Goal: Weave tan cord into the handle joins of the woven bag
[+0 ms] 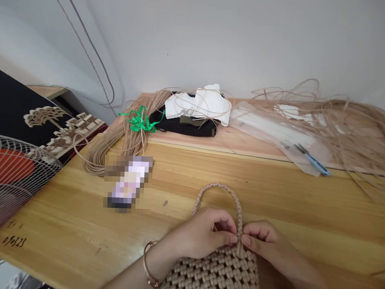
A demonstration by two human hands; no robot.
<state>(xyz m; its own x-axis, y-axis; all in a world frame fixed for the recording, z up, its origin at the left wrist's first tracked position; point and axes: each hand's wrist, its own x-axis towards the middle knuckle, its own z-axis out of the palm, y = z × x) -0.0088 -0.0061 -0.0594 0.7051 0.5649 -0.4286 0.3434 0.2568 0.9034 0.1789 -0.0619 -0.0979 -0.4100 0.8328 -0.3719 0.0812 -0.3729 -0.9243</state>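
A tan woven bag [218, 274] with an open lattice pattern stands at the bottom centre, its braided handle [216, 185] arching up above it. My left hand [208, 233], with a bracelet at the wrist, pinches the base of the handle from the left. From the right, my right hand [261, 239] presses thumb and fingers on the same spot, where the handle meets the bag's rim. The two thumbs almost touch there. The bag's lower part is outside the view.
A blurred phone [129, 182] lies on the wooden table [66, 224]. Behind are tan cord bundles [100, 154] with a green tie [141, 119], a black pouch [187, 126], white paper [213, 103], plastic bags and blue-handled scissors [316, 163]. A fan [17, 172] stands left.
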